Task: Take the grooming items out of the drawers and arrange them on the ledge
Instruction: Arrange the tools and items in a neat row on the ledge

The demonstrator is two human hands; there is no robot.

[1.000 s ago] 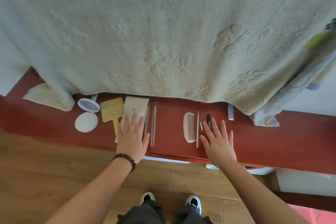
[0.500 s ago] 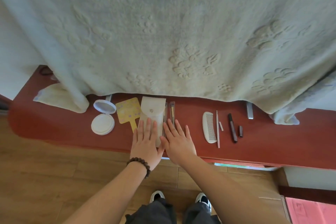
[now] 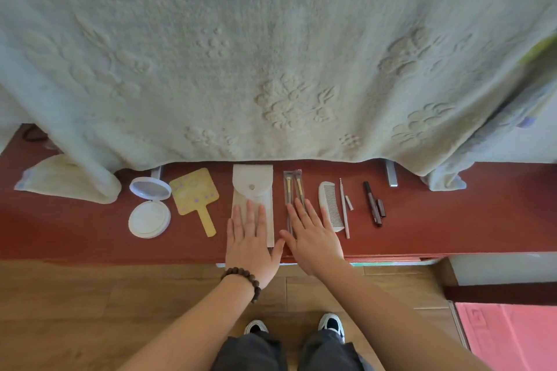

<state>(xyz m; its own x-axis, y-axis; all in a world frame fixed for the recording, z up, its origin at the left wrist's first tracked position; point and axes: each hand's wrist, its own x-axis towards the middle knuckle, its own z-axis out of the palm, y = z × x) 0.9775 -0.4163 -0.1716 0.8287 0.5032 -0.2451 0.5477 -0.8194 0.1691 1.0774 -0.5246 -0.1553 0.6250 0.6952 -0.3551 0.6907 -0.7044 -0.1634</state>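
Grooming items lie in a row on the red ledge (image 3: pixel 75 226): an open white compact (image 3: pixel 149 208), a yellow hand mirror (image 3: pixel 196 199), a cream snap pouch (image 3: pixel 252 187), two wrapped brushes (image 3: pixel 294 187), a white comb (image 3: pixel 330 202), a thin pink stick (image 3: pixel 343 208) with a small cap beside it, and a dark pen (image 3: pixel 371 203) with its cap. My left hand (image 3: pixel 251 245) lies flat, fingers on the pouch's lower half. My right hand (image 3: pixel 313 239) lies flat with fingers spread over the brushes' lower ends, beside the comb.
A pale green embossed blanket (image 3: pixel 271 54) hangs over the back of the ledge. A folded cloth (image 3: pixel 60 181) lies at the far left. Below are a wood floor (image 3: pixel 90 310), my shoes, and a pink mat (image 3: pixel 512 337) at the lower right.
My right hand moved left from the pen and stick to the two brushes. The brushes now lie apart from the pouch. My left hand stays on the pouch.
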